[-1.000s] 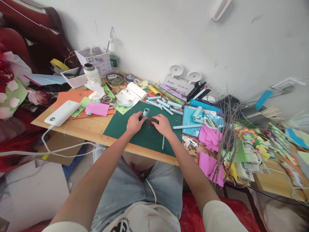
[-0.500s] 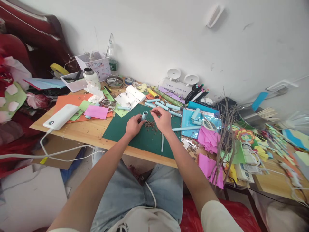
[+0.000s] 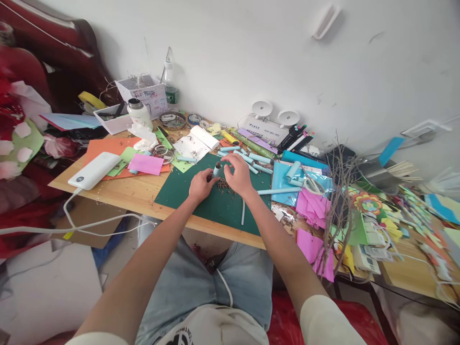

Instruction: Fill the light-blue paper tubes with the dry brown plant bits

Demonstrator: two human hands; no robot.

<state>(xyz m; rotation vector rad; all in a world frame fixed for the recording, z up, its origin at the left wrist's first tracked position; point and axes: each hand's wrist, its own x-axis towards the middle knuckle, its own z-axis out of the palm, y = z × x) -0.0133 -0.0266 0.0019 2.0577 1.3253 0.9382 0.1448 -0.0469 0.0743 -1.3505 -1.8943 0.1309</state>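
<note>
My left hand (image 3: 201, 186) is closed around a short light-blue paper tube (image 3: 217, 169), which stands upright on the green cutting mat (image 3: 179, 194). Dark bits show at the tube's open top. Just right of it hovers my right hand (image 3: 237, 175), fingers curved and thumb and forefinger apart; nothing shows between them. A pile of brown crumbled bits (image 3: 223, 185), like broken bark or dry leaves, lies on the mat between the hands and is partly covered by the right one. Near the right wrist lies a thin pale strip (image 3: 243, 212).
Several blue paper rolls (image 3: 259, 158) lie behind the mat. To the right are scissors (image 3: 313, 184), pink paper (image 3: 312, 207) and upright dry twigs (image 3: 338, 191). At left sit a white power bank (image 3: 94, 170), orange paper (image 3: 98, 148) and an uncapped white bottle (image 3: 139, 115).
My right hand's fingers have parted from a pinch and reach a little further forward, above the tube's right side. The left hand keeps the tube in place. The view has shifted slightly.
</note>
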